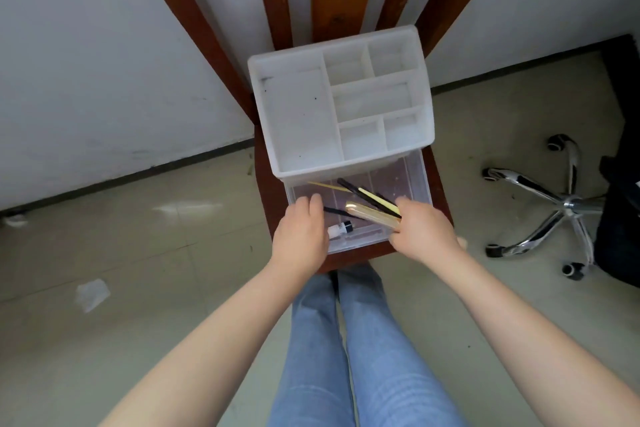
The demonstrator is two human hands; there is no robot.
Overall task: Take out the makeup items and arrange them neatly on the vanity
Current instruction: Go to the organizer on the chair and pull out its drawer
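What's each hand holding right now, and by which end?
The right hand grips a gold tube and thin pencils by their near ends. The left hand reaches into the drawer, apparently holding nothing.

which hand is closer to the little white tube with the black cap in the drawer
Left. The left hand is right beside the white tube, nearly touching it; the right hand is farther right, gripping a gold tube.

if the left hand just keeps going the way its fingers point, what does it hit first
Probably the thin yellow stick lying across the open clear drawer, then the white organizer's front wall. The left hand points up the frame; its height above the drawer floor is unclear.
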